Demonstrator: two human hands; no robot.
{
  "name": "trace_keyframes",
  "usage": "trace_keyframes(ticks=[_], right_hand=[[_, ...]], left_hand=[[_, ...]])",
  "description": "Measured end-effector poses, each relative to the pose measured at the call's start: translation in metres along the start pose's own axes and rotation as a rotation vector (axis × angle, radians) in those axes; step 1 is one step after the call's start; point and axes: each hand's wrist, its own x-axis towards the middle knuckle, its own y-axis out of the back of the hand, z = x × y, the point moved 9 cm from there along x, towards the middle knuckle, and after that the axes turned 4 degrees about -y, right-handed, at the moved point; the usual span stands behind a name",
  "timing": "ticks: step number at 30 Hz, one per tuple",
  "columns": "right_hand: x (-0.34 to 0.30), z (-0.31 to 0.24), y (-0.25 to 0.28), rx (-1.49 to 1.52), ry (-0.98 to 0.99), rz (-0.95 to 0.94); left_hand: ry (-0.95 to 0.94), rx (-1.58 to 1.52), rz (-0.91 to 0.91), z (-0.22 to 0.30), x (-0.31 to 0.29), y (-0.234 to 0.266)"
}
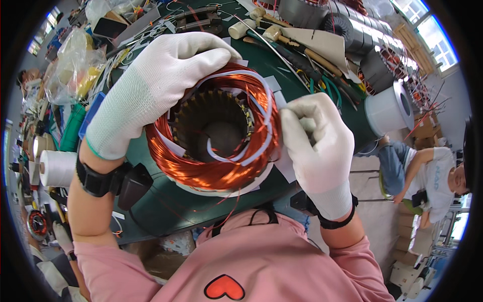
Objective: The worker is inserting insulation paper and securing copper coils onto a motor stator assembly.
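Note:
A motor stator [204, 173] wound with thick copper wire stands on the green table before me, its slotted bore facing up. White sleeving [268, 118] curves over the windings, and one end dips into the bore. My left hand [176, 63], in a white glove, is closed over the far left of the winding, thumb and fingers bent at the far edge. At the right side my right hand [317, 143], also gloved, has thumb and forefinger pinched against the coil's outer edge. White insulation paper [285, 163] shows beside those fingertips; what they pinch is hidden.
Mallets [241, 28] and other hand tools lie on the far side of the table [138, 214]. A white spool [390, 110] stands right, a thread cone [58, 168] left. Metal stator cores [347, 32] crowd the back right. A person [427, 173] sits at far right.

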Motion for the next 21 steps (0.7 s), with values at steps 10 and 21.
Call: trace_keyframes(ticks=[10,21], right_hand=[[0.027,-0.002,-0.006,-0.038,-0.061,-0.038],[0.037,-0.014,-0.008,-0.23,0.198,0.105]], left_hand=[[-0.113,-0.05,0.128,-0.006,-0.014,0.012],[-0.059,-0.239,0.119,-0.009,-0.017,0.01]])
